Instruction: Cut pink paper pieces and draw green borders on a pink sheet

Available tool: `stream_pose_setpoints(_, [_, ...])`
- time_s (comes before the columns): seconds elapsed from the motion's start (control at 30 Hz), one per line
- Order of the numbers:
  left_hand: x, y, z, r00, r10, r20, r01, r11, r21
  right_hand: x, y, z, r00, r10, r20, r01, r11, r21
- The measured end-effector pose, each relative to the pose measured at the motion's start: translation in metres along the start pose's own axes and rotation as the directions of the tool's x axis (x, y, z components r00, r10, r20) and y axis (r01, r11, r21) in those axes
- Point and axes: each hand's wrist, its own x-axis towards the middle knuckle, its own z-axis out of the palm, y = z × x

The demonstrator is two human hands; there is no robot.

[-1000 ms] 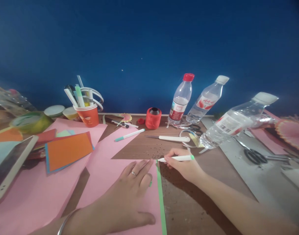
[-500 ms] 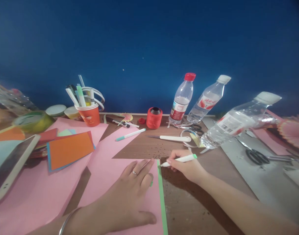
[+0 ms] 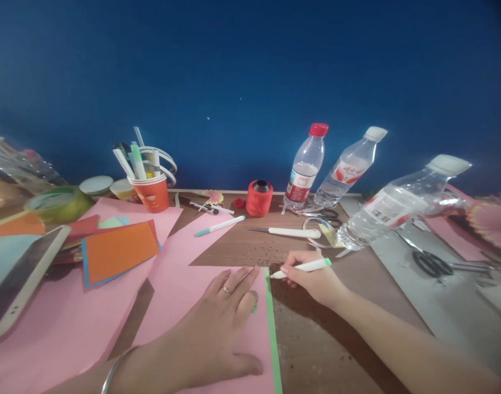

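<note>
Right hand (image 3: 314,279) is gripping green-ended marker (image 3: 313,266), risking a stray stroke should left hand (image 3: 217,323), tucking green cap (image 3: 254,308), let pink paper (image 3: 172,295) slip.

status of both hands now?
Left hand: open, resting on pink paper; can't tell if holding the small green piece.
Right hand: closed, holding the white marker.

One left hand (image 3: 213,325), one right hand (image 3: 316,282), one held marker (image 3: 303,267), one loose marker (image 3: 220,226), one silver finger ring (image 3: 226,289), one red paper cup (image 3: 151,196), one red spool of thread (image 3: 259,203), one white-handled knife (image 3: 293,233), one phone (image 3: 18,287), three labelled bottles (image 3: 303,179) — one red cap (image 3: 319,129), two white caps (image 3: 376,134)
</note>
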Motion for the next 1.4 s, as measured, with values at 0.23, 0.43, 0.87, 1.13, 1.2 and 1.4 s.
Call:
stream_pose_setpoints(0.23, [-0.0011,0.0009,-0.0001,1.0,-0.001,0.002,0.001,1.0,0.0,-0.0015,0.0,-0.0005,1.0,-0.014,0.006,0.014,1.0,-0.018])
stream_pose_setpoints(0.43, [0.0012,0.0014,-0.0017,1.0,-0.003,0.005,0.003,1.0,0.003,-0.0011,0.0004,0.0004,1.0,-0.01,0.003,0.01,1.0,-0.026])
stream_pose_setpoints(0.87, [0.0003,0.0014,-0.0015,0.999,-0.012,0.029,0.011,1.0,0.01,-0.0003,0.0001,0.0017,0.999,-0.012,-0.04,0.01,0.999,-0.052])
stream_pose_setpoints(1.13, [-0.0025,-0.0008,0.0033,1.0,-0.003,0.009,0.003,1.0,-0.002,-0.0003,-0.0065,0.0016,0.998,0.028,-0.06,-0.029,1.0,-0.005])
stream_pose_setpoints(1.2, [-0.0028,-0.0015,0.0045,1.0,0.0,0.001,0.0,1.0,-0.009,-0.0003,-0.007,0.0021,0.998,0.028,-0.063,-0.027,1.0,0.016])
stream_pose_setpoints(1.4, [-0.0025,-0.0018,0.0044,1.0,-0.004,-0.014,0.004,0.999,-0.035,0.0,-0.0063,0.0031,0.997,0.017,-0.078,-0.013,0.999,0.04])
